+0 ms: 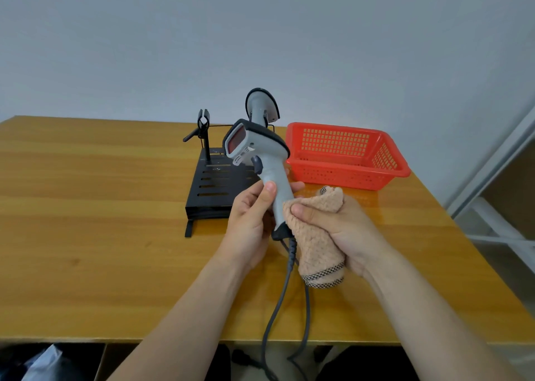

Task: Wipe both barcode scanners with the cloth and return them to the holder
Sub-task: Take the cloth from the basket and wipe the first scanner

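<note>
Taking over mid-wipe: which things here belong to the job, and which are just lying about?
Job: held scanner in left hand; cloth in right hand; second scanner, black holder.
Lying about: red basket, bag under wooden table.

Bright, even light; slight table (86, 207) glare; edges warped.

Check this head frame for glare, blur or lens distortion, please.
Head view: soft, even light; mild sheen on the glossy wooden table below the red plastic basket; wide-angle bending at the edges; the grey handheld scanner and tan fleece cloth are sharp.
</note>
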